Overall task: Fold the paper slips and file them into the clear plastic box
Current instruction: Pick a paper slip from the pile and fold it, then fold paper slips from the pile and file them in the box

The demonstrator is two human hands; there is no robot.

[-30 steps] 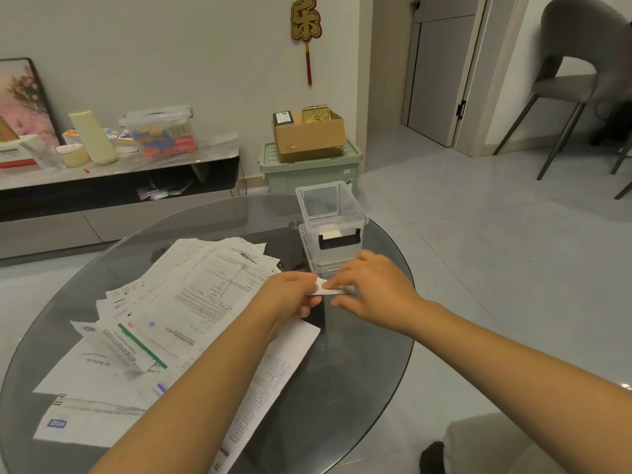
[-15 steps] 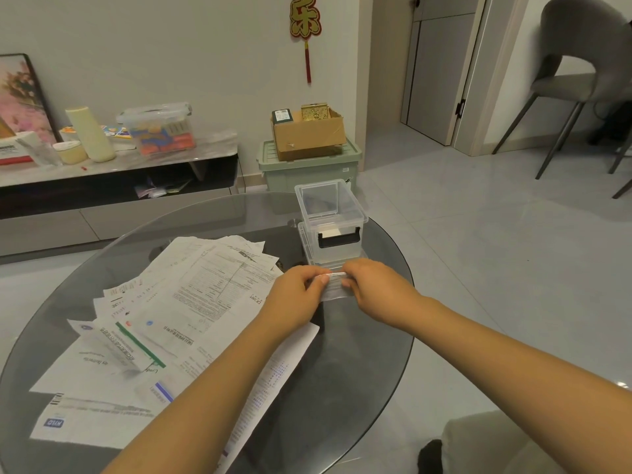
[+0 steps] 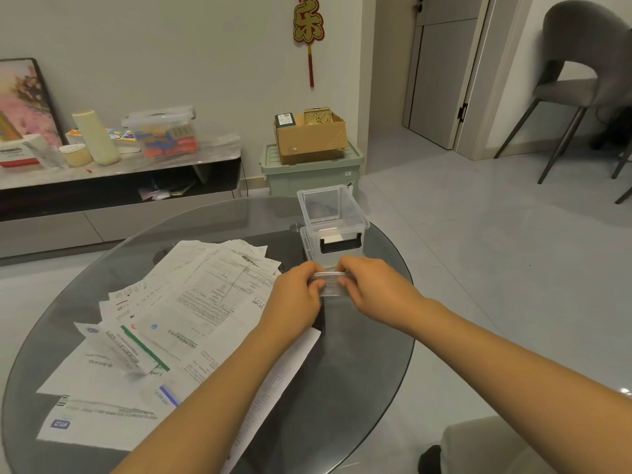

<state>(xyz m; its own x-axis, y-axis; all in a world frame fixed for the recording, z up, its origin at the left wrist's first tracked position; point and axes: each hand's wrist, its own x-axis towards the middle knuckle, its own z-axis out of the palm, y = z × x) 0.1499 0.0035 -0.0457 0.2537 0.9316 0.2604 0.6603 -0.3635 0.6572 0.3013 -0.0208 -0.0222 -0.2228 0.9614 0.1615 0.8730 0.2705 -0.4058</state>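
Folded slip (image 3: 330, 285) pinched at both ends by left hand (image 3: 295, 295) and right hand (image 3: 372, 289), held above desk (image 3: 359, 388) just before clear plastic box (image 3: 333, 230); box open, one slip seemingly filed inside; filing of held slip not yet done; large pile of paper slips (image 3: 164, 319) left unfolded on desk.

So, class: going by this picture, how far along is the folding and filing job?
Early on. Done: the box stands open, and at least one white slip seems to lie inside. In hand: both the left hand and right hand pinch a folded slip just before the box. Left: the big pile of papers spread on the table.
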